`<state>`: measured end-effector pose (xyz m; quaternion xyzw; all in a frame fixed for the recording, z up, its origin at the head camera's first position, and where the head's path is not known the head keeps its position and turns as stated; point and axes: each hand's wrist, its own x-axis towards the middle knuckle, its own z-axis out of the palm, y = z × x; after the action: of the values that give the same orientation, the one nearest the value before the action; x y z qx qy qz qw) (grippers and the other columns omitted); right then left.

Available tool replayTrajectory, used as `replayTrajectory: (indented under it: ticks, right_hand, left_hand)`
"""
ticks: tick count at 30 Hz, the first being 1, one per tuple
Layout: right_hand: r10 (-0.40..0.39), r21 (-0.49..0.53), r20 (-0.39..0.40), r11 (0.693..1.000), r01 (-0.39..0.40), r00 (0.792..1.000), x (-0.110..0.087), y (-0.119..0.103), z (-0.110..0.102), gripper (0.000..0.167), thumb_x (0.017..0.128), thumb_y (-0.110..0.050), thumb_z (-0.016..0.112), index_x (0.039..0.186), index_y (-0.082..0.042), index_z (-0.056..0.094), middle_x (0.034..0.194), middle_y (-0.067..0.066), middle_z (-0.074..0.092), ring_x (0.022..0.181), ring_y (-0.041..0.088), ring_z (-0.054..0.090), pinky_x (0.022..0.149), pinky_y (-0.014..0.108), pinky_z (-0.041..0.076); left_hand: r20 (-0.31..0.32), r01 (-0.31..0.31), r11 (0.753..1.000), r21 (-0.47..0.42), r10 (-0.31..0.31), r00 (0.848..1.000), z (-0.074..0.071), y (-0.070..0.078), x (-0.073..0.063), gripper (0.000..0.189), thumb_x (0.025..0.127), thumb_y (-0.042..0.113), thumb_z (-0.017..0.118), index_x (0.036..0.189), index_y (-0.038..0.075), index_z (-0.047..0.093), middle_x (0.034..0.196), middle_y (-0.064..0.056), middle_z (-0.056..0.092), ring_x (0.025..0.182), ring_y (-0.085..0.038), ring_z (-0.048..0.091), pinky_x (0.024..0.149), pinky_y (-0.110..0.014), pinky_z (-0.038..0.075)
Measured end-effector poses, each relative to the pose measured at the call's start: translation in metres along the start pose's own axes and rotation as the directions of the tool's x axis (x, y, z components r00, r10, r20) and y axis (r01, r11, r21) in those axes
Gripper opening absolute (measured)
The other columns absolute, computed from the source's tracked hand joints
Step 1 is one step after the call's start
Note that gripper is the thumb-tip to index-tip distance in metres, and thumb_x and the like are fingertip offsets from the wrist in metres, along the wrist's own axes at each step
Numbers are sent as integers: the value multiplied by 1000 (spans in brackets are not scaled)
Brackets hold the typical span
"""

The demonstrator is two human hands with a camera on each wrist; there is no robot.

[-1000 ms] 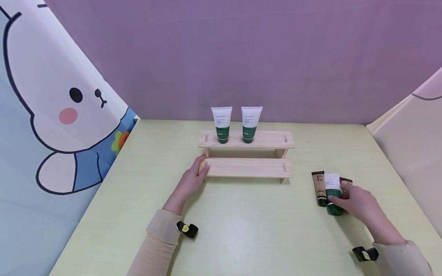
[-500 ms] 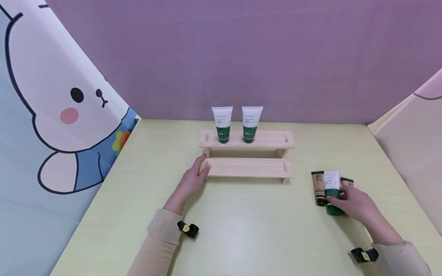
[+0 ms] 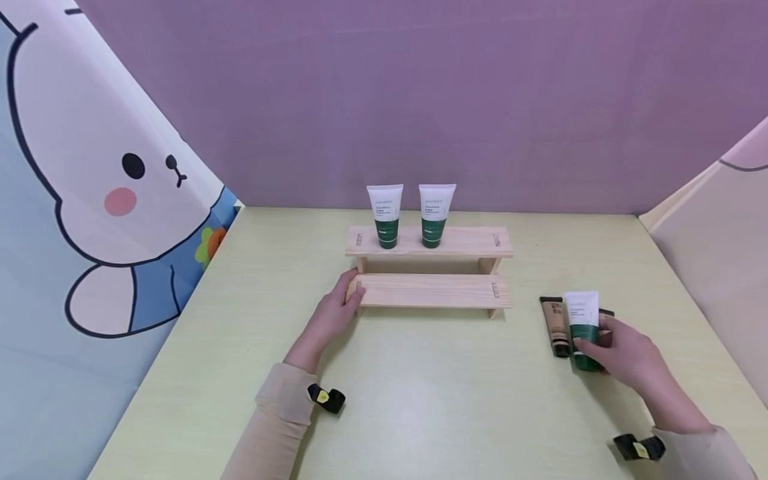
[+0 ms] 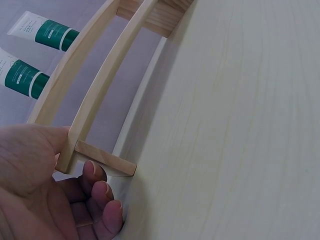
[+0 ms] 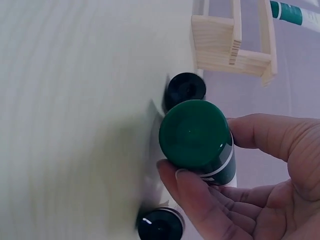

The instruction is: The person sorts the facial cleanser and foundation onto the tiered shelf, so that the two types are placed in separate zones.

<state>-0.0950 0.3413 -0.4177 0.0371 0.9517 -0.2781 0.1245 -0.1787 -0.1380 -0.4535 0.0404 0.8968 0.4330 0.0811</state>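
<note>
My left hand (image 3: 337,308) grips the left end of the lower step of a small two-step wooden rack (image 3: 429,292), thumb on top. My right hand (image 3: 627,350) pinches a white-and-green squeeze tube (image 3: 583,327) between thumb and fingers. In the right wrist view its green cap (image 5: 192,134) faces the camera. To the left of this tube lies a brown tube (image 3: 555,327) with a black cap. A second brown tube, largely hidden behind the hand in the head view, shows its black cap (image 5: 161,225) in the right wrist view.
Two more white-and-green tubes, a left one (image 3: 387,217) and a right one (image 3: 435,215), stand cap-down on the rack's upper step. A purple cloth (image 3: 432,100) hangs behind the pale wooden table (image 3: 420,400). A cartoon-printed cloth (image 3: 90,200) borders the left side.
My right hand has lifted the white-and-green tube slightly up from between the brown tubes, and its top now tilts a little rightward. The left hand stays on the rack.
</note>
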Motion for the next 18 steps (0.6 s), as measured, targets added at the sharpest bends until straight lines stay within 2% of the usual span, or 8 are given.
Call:
replayTrajectory:
  ticks: [8, 18]
  right_hand:
    - [-3, 8, -31, 1000, 3, 1000, -3, -4, -3, 76, 95, -36, 63, 134, 21, 32, 103, 33, 61, 75, 24, 63, 57, 34, 50]
    - [-55, 31, -115, 998, 59, 992, -5, -15, -2, 67, 95, -35, 62, 131, 16, 38, 108, 37, 57, 83, 36, 62, 56, 34, 50]
  left_hand:
    - [1, 2, 1000, 3, -2, 1000, 0, 0, 0, 52, 104, 42, 43, 152, 28, 28, 148, -17, 44, 130, -39, 45, 102, -58, 37]
    - [1, 14, 1000, 8, -14, 1000, 0, 1, -1, 52, 104, 42, 43, 152, 29, 28, 146, -20, 44, 129, -41, 45, 102, -58, 37]
